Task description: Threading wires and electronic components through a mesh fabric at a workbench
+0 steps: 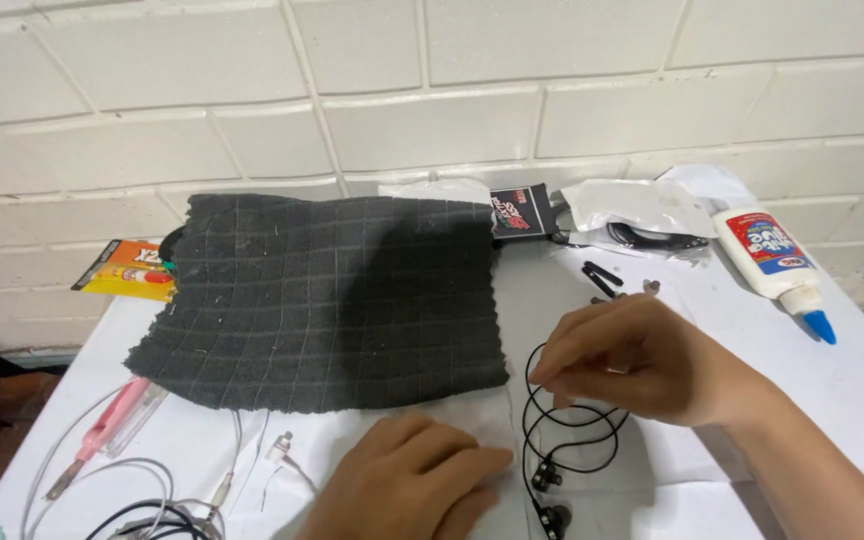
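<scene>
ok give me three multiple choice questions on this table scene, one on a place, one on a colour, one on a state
1. Where does the white glue bottle lie?
A. far right of the table
B. on the dark cloth
C. under the left hand

2. What colour is the glue bottle's cap?
A. red
B. blue
C. green

3. What is the right hand doing?
A. resting flat
B. gripping the bottle
C. pinching the thin black earphone cable

Answers: 1 A, it lies right of the dark grey checked cloth. 2 B, the tip shows blue. 3 C, its fingers close on the cable; the left hand rests flat on the white paper.
</scene>
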